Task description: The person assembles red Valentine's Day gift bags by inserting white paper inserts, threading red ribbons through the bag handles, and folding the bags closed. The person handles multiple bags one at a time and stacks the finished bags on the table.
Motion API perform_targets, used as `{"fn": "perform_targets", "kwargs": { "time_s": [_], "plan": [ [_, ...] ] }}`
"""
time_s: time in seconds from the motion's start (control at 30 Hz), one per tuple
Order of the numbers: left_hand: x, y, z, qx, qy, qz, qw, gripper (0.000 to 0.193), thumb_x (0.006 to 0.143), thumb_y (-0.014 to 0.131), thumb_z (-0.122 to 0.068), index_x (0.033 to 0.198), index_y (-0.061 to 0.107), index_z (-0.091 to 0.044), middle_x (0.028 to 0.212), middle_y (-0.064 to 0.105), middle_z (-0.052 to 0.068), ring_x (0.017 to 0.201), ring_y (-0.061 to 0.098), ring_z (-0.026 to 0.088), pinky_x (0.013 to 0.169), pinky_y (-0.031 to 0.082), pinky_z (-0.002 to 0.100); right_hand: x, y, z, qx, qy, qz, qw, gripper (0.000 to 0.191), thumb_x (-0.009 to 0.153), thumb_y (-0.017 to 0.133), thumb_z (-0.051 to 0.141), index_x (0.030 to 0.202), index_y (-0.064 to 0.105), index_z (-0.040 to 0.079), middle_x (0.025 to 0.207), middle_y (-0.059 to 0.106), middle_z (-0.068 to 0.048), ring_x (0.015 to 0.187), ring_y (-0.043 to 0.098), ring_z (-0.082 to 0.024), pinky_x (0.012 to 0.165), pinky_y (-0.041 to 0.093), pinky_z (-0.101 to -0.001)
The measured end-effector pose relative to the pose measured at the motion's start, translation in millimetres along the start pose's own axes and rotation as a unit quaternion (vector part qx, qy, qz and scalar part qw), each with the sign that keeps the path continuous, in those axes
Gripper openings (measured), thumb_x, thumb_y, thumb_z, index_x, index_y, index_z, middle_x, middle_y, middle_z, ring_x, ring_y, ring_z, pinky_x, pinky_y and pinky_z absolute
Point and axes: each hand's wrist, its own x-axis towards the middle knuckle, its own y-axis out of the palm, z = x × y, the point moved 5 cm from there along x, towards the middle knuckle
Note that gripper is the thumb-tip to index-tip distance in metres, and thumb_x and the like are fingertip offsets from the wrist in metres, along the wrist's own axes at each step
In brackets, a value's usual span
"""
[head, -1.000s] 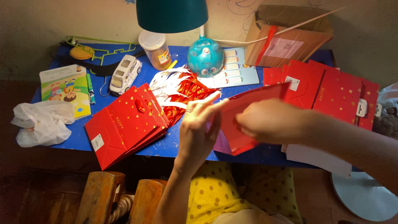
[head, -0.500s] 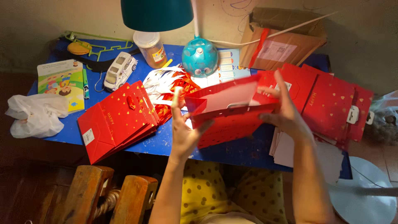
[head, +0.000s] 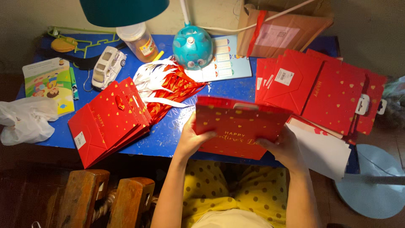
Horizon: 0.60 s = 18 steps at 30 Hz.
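Blue tabletop [head: 177, 135] fills the head view — at its near edge a red gift bag [head: 240, 128] is held flat, long axis left to right, mouth toward the lamp base [head: 193, 46]. Left hand [head: 192, 139] and right hand [head: 284, 147] clasp its two ends; folded red bags [head: 107, 120] lie just left.

You have one view only, from the camera on your head, looking almost straight down at the blue table [head: 177, 135] from close above. Its far edge meets the wall at the frame's top; your lap sits below its near edge, the teal lampshade [head: 122, 10] overhead.
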Motion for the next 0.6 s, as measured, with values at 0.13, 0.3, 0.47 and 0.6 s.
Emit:
{"fn": "perform_targets", "kwargs": {
  "time_s": [0.13, 0.3, 0.47, 0.6],
  "plan": [
    [-9, 2, 11, 0.06, 0.013, -0.016, 0.998, 0.062, 0.083, 0.082, -0.002, 0.138, 0.054, -0.003, 0.129, 0.066, 0.008, 0.119, 0.063, 0.016, 0.105, 0.051, 0.033, -10, 9, -2, -0.043, -0.029, -0.013, 0.999, 0.058, 0.083, 0.08, 0.007, 0.134, 0.053, 0.0, 0.119, 0.069, -0.007, 0.106, 0.065, -0.014, 0.092, 0.054, -0.0309],
    [-9, 9, 16, 0.154, -0.053, -0.075, 0.984, 0.06, 0.082, 0.081, -0.009, 0.135, 0.053, -0.005, 0.116, 0.073, 0.007, 0.105, 0.07, 0.015, 0.093, 0.057, 0.032, -13, 12, -15, -0.144, 0.021, -0.072, 0.987, 0.047, 0.086, 0.077, 0.008, 0.126, 0.053, 0.003, 0.104, 0.074, -0.006, 0.089, 0.07, -0.011, 0.075, 0.058, -0.0284],
    [-19, 18, -20, 0.164, 0.03, -0.153, 0.974, 0.032, 0.088, 0.079, -0.007, 0.116, 0.066, -0.003, 0.104, 0.074, 0.007, 0.09, 0.07, 0.015, 0.08, 0.057, 0.032, -12, -1, -35, -0.177, -0.035, -0.134, 0.974, 0.027, 0.097, 0.077, 0.012, 0.113, 0.058, 0.002, 0.088, 0.066, -0.013, 0.074, 0.056, -0.014, 0.071, 0.05, -0.03],
    [-51, 25, -74, 0.358, 0.315, -0.2, 0.856, 0.026, 0.082, 0.078, 0.0, 0.103, 0.071, -0.013, 0.112, 0.071, 0.006, 0.107, 0.062, 0.022, 0.097, 0.051, 0.036, -6, -13, -24, -0.687, -0.242, -0.36, 0.583, 0.033, 0.105, 0.066, 0.027, 0.123, 0.056, 0.002, 0.103, 0.059, -0.022, 0.081, 0.051, -0.019, 0.074, 0.045, -0.0329]
  ]
}}
